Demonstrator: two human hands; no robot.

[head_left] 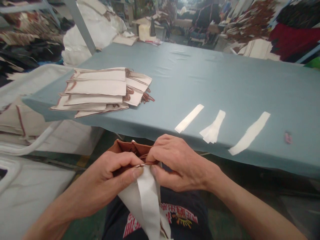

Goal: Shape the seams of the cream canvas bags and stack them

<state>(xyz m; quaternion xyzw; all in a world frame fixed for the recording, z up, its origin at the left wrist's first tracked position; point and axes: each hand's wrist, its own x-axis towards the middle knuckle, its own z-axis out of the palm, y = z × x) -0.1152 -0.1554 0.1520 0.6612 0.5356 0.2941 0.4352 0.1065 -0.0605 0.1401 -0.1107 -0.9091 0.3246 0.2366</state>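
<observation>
Just in front of my torso I hold a cream fabric bag (130,194) with a brown inside, its mouth facing up. My left hand (110,178) is closed, thumb and forefinger pinching the near rim. On the right of the same rim, my right hand (175,161) is closed too, its thumb and fingertips gripping the edge close to the left thumb. A pale band of cloth (149,203) hangs from between the thumbs down the front of the bag. What lies under the fingertips is partly hidden.
On the blue-grey table (175,80) lies a stack of cream fabric bags (97,88) with brown trim. White strips (189,118) lie in three groups near its front edge, beside a small pinkish object (288,137). White-rimmed bins (35,146) stand at left.
</observation>
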